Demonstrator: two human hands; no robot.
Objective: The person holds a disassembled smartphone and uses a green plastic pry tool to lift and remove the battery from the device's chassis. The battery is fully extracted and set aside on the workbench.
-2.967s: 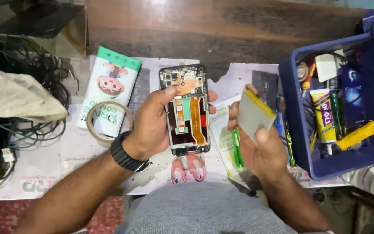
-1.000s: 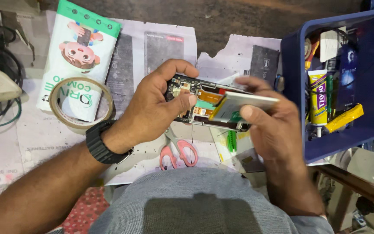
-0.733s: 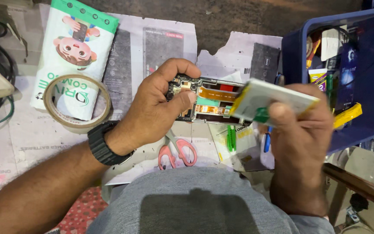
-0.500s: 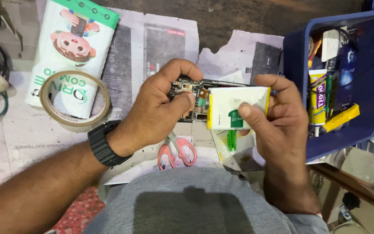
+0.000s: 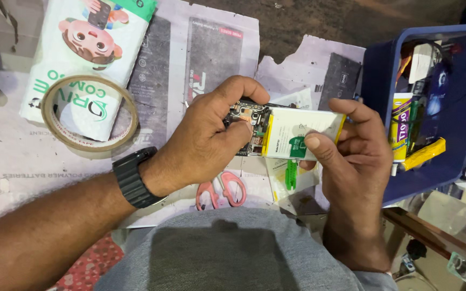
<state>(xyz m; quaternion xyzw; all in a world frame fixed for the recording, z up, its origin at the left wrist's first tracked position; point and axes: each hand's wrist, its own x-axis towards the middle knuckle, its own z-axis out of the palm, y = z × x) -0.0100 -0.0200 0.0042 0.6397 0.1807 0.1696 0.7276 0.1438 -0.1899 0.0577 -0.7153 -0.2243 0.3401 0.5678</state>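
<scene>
Battery (image 5: 303,134): white face, yellow edge, green tab. Opened phone (image 5: 246,125): black frame, copper and grey parts inside. Watch (image 5: 134,178): black. Scissors (image 5: 221,188): pink handles. Tape roll (image 5: 89,119): brown. Packet (image 5: 87,48): white, green trim, cartoon figure in pink and brown. Bin (image 5: 440,161): blue. Tube (image 5: 401,126) in bin: yellow, purple band. Paper sheets (image 5: 17,156): white, grey print, black panels. Shirt (image 5: 227,253): grey.

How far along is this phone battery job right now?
Done: the opened phone has its back off, circuitry exposed. In hand: the left hand grips it while the right hand presses the white battery onto it. Left: no back cover fitted yet.
</scene>
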